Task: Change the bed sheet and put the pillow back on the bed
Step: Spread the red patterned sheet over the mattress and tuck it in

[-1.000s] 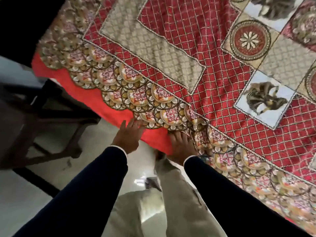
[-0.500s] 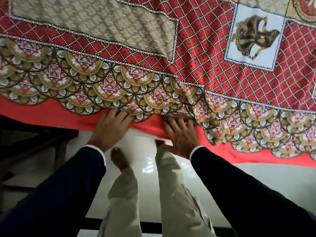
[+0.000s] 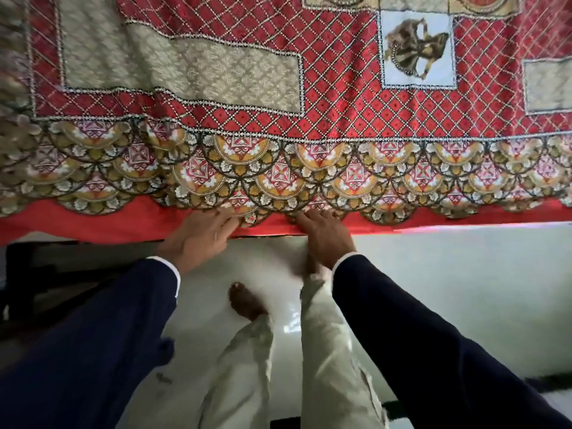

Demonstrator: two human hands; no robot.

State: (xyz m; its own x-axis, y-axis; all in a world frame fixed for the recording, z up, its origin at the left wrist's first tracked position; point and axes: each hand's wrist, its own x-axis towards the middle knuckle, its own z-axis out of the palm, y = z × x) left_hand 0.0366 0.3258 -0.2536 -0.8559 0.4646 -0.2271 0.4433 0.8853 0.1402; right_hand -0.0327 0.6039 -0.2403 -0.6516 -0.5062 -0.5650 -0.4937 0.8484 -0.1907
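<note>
A red patterned bed sheet [image 3: 340, 97] with beige panels and a scalloped gold border covers the bed across the top of the view. Its plain red hem hangs over the near edge. My left hand [image 3: 198, 236] lies flat against that hem with fingers straight, pointing up and right. My right hand [image 3: 325, 235] presses the hem beside it, fingers extended onto the scalloped border. Both hands touch the sheet a short gap apart. No pillow is in view.
A glossy white floor [image 3: 448, 289] lies below the bed edge. My legs in pale trousers and a bare foot [image 3: 246, 301] stand between my arms. Dark furniture [image 3: 28, 283] sits at the left under the bed's edge.
The view has swung so the bed edge now runs level across the frame. Both hands stayed on the red hem and have shifted slightly along it.
</note>
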